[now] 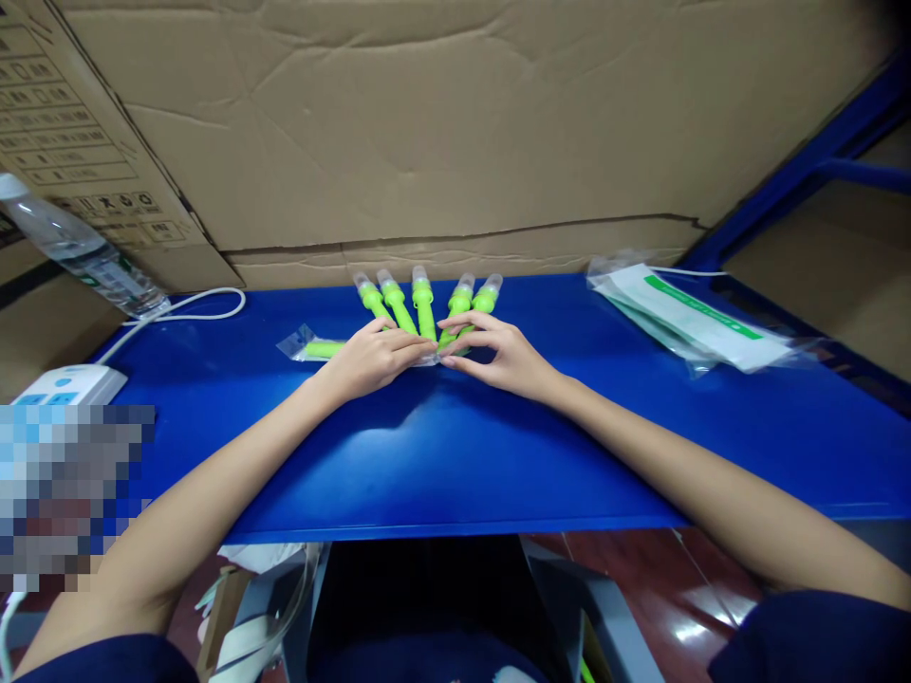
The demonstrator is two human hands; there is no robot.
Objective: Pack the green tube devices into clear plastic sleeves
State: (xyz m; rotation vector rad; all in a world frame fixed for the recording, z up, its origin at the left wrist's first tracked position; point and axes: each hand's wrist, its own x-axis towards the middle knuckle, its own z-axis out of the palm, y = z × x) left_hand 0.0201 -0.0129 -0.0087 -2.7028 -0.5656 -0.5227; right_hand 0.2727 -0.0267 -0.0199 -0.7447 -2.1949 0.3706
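Observation:
My left hand (374,359) is closed over a clear plastic packet (324,349) with a lime-green stick inside. The packet lies crosswise on the blue table, and its left end sticks out past the hand. My right hand (504,356) curves in from the other side, thumb and fingertips at the packet's right end. Both sets of fingertips nearly meet, and they hide much of the packet. Just beyond, several lime-green sticks with clear caps (422,302) lie fanned out, caps pointing away from me. My fingers cover the lower ends of some of them.
White and green printed plastic bags (690,313) lie at the right on the blue table (427,465). At the left are a water bottle (92,251), a white power strip (71,384) and a white cable (213,302). Cardboard (427,142) stands along the back edge.

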